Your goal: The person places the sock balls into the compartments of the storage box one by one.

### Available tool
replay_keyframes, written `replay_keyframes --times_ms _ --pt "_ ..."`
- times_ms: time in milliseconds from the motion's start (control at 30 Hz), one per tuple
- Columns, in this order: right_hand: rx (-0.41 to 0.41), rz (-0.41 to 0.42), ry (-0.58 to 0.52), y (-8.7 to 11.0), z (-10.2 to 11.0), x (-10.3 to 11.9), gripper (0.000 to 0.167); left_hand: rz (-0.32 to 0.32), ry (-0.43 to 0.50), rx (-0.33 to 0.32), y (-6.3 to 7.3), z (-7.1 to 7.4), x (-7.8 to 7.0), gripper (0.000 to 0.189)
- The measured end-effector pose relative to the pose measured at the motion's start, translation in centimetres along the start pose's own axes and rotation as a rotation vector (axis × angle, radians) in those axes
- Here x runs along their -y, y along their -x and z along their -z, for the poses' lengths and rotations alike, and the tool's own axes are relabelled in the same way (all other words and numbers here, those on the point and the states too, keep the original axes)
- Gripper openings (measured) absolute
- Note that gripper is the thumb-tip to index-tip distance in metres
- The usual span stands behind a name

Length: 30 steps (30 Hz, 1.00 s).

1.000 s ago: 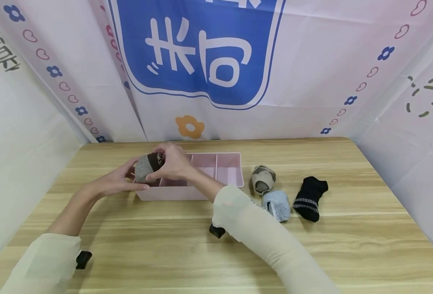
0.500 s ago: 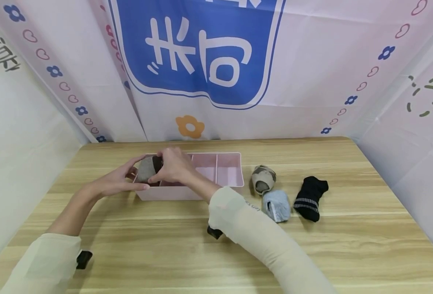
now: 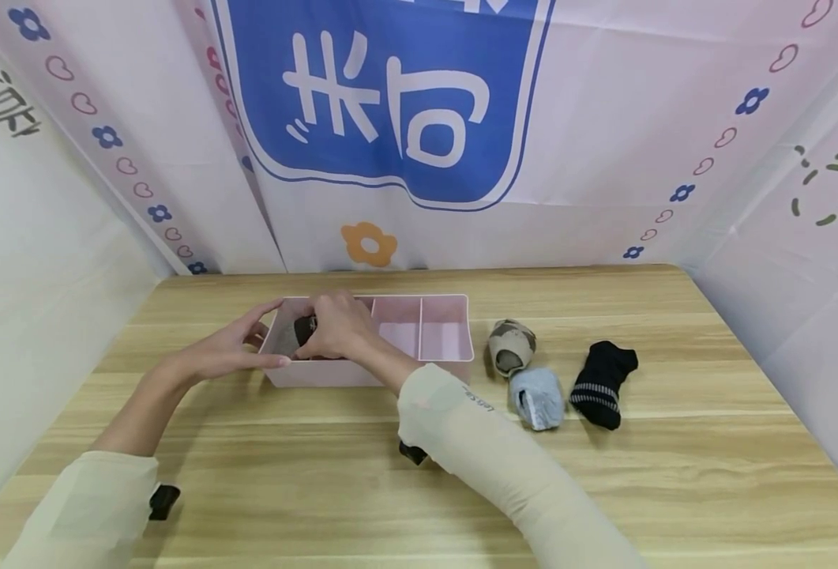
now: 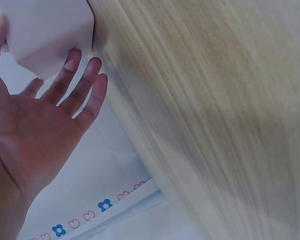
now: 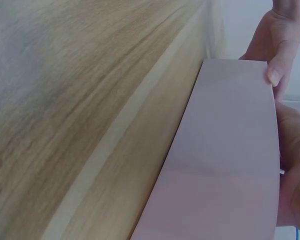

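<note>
A pink divided storage box [image 3: 365, 374] stands near the back of the table. My left hand [image 3: 221, 348] holds its left end, thumb on the front wall [image 5: 225, 135] and other fingers spread around the end wall [image 4: 50, 35]. My right hand [image 3: 340, 325] reaches into the left part of the box. It grips a rolled grey and dark-brown sock [image 3: 287, 340], which sits low in the leftmost compartment; the right hand hides part of the sock and the neighbouring compartments.
Right of the box lie a rolled beige-brown sock [image 3: 511, 348], a light-blue rolled sock [image 3: 537, 398] and a black sock [image 3: 599, 385] with grey stripes. A printed cloth [image 3: 568, 158] rises behind the wooden table [image 3: 283, 490].
My right hand has lowered the grey and brown sock from above the rim down into the leftmost compartment. The left hand stays at the box's end.
</note>
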State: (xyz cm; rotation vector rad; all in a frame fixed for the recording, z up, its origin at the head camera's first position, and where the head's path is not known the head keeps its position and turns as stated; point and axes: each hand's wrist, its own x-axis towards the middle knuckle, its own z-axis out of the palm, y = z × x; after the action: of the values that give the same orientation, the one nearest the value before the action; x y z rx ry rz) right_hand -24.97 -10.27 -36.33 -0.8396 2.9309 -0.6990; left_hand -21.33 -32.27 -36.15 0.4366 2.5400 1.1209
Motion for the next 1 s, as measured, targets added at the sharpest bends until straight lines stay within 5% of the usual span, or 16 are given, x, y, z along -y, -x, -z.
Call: replay_keyframes --times_ms 233,533,733,1000 --pt "0.026 0.002 -0.007 0.1 0.1 -0.2 0.062 0.009 -0.01 0.011 0.0 -0.1 0.0 0.101" --pt "0.068 0.13 -0.198 1.1 2.4 -1.2 0.058 0.0 -0.029 0.0 -0.2 -0.1 0.1 0.102" --pt "0.084 0.222 -0.257 2.1 4.2 -2.9 0.054 -0.016 -0.045 -0.014 -0.1 0.0 0.1 0.102" --pt "0.119 0.232 -0.267 4.0 6.8 -6.2 0.053 -0.014 -0.036 -0.011 -0.2 0.0 0.0 0.102"
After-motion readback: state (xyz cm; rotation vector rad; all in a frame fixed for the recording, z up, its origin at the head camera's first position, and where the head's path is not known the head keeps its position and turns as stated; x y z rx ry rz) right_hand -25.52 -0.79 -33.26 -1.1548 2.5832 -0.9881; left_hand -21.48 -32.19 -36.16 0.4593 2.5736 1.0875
